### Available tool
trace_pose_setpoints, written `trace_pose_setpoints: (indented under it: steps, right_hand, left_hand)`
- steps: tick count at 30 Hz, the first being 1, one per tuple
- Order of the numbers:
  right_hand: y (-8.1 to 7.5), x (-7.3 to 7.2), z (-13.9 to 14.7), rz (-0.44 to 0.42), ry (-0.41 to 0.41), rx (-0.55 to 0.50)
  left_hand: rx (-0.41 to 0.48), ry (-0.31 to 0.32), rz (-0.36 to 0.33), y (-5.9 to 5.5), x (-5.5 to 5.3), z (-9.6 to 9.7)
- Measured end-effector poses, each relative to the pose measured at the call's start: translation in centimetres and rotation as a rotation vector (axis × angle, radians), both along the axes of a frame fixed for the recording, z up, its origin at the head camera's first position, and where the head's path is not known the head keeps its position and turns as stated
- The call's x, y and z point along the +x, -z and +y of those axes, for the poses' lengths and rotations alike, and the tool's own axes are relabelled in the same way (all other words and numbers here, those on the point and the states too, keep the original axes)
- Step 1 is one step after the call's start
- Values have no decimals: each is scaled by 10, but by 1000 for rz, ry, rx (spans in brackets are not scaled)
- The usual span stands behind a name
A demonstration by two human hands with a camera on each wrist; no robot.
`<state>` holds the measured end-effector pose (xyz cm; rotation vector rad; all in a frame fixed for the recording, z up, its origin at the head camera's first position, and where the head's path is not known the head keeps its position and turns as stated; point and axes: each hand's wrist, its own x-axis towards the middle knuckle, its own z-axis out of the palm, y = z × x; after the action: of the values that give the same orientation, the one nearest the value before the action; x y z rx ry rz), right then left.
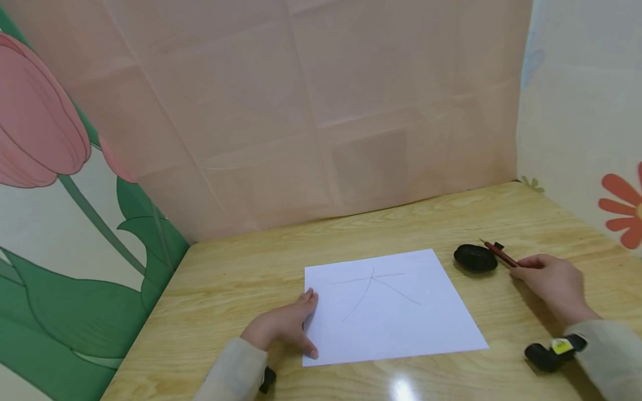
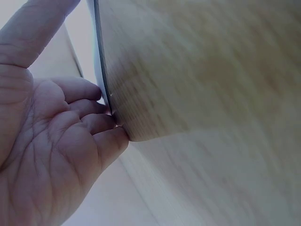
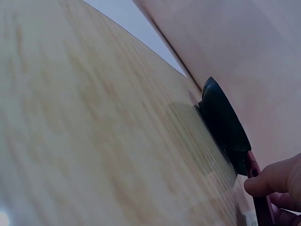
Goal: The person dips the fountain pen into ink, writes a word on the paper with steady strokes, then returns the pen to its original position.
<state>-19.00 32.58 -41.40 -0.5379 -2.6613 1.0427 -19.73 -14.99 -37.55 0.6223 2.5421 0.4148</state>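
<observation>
A white sheet of paper (image 1: 396, 334) lies on the table, with a few thin pencil lines crossing on its upper half. My left hand (image 1: 288, 324) rests at the paper's left edge, thumb on the lower left corner and fingers higher up. Its palm shows in the left wrist view, the fingertips at the tabletop. Between thumb and fingers, my right hand (image 1: 554, 284) holds a dark red pencil (image 1: 503, 256), its sharpened tip pointing away to the left. Beside the pencil sits a rounded black object (image 1: 473, 259) with a small tab; whether they touch I cannot tell.
The wooden table (image 1: 225, 289) meets a pinkish cloth (image 1: 251, 111) at the back. A wall with painted tulips (image 1: 40, 117) stands on the left, and a pale wall with a red flower (image 1: 622, 195) on the right.
</observation>
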Motion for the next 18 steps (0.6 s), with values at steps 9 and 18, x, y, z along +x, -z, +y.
trace_pose_setpoints:
  steps: [9, 18]
  right_hand:
    - [0, 1, -3, -27, -18, 12]
    - [-8, 0, -4, -33, -43, 16]
  left_hand:
    - [1, 3, -5, 5, 0, -5]
    - [26, 5, -15, 4, -5, -6]
